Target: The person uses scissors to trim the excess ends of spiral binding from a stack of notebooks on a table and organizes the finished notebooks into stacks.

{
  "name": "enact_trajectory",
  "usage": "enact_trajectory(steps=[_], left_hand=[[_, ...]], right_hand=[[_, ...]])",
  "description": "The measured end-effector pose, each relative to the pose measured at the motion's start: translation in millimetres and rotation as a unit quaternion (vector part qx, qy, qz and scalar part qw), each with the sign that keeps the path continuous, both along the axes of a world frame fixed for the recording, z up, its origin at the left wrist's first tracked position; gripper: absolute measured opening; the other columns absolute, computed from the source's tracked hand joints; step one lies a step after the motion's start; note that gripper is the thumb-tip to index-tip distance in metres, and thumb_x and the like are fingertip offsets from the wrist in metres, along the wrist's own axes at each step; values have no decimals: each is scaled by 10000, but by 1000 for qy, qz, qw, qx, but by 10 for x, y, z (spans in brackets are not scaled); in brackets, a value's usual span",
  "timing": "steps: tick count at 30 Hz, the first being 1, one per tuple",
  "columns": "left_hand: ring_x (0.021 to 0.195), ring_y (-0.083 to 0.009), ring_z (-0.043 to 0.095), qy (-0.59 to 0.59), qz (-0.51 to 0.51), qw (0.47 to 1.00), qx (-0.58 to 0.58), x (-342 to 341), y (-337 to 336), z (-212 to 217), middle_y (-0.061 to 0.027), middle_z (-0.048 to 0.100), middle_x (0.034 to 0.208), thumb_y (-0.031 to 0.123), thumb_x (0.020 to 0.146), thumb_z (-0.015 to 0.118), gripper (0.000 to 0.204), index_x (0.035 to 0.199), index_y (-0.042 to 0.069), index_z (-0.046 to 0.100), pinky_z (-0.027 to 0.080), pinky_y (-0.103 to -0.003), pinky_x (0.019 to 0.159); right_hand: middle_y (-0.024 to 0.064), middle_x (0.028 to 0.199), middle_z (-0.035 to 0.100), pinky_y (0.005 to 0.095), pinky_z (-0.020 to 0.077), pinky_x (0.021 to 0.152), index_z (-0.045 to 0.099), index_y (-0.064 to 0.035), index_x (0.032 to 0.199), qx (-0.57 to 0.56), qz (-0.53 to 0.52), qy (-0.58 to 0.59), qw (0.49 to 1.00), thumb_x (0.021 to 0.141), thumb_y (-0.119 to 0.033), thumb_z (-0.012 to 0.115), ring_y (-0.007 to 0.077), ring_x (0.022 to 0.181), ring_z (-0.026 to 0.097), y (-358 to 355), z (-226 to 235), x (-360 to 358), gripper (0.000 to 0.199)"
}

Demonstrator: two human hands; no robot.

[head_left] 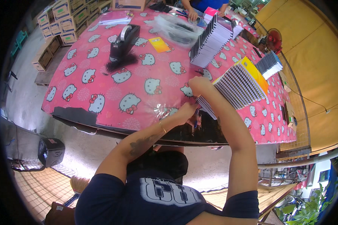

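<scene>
My left hand (188,113) is low at the table's near edge, its fingers curled around a small blue-tipped thing that I cannot make out. Just above it, my right hand (200,86) bends inward with the wrist flexed and fingers curled down. Whatever the right hand grips is hidden behind its back. Both hands are close to the near left side of a tall stack of spiral-bound notebooks (238,84) with yellow covers. Part of that stack is behind my right forearm. A torn black patch (178,131) of tabletop shows below my left hand.
Another notebook stack (210,43) with black spirals stands farther back, and a smaller one (268,64) is at right. A black tape dispenser (124,42), black bristly pile (121,63), yellow card (159,44) and clear plastic bag (176,30) lie across the pink tablecloth. A co-worker's hand (192,15) is at the far side.
</scene>
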State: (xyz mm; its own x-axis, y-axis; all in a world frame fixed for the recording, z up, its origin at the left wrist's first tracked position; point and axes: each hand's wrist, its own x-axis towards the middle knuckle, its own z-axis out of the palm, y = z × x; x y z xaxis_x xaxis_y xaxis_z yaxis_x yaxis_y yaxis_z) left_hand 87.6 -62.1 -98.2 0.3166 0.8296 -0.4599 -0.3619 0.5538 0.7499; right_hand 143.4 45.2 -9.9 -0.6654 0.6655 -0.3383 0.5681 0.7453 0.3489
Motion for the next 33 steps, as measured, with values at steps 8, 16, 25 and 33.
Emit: enact_trajectory(steps=[8,16,25,33], left_hand=[[524,-305,621,11,29,999,-13,-19,169,-125,-155,572,692,281,982,394,297,1031,-1,474,550,-442,486],[597,-320,641,-44,-23,998,-37,-86,52,75,-176,582,771,306,1000,377,316,1009,0,456,572,-468,540],[596,-305,639,-55,-17,998,-21,-48,202,-105,-139,572,712,298,991,414,296,958,12,480,546,-433,504],[774,-326,698,-25,-150,985,76,-1449,-238,159,-193,662,896,352,969,540,393,1056,-31,558,590,-441,663]], right_hand=[[152,947,719,433,568,733,722,-60,926,-14,-16,7,1000,685,-75,711,323,897,706,-7,-89,-114,242],[102,917,722,412,571,709,704,-128,1001,23,2,-5,1000,705,-116,724,285,889,710,210,-391,31,296],[96,933,721,399,571,723,698,-125,1022,17,1,-7,1000,606,-154,827,280,902,705,182,-430,-9,437],[105,926,719,373,552,675,707,-30,928,-131,-64,289,946,785,-130,695,228,825,704,93,-272,-260,176]])
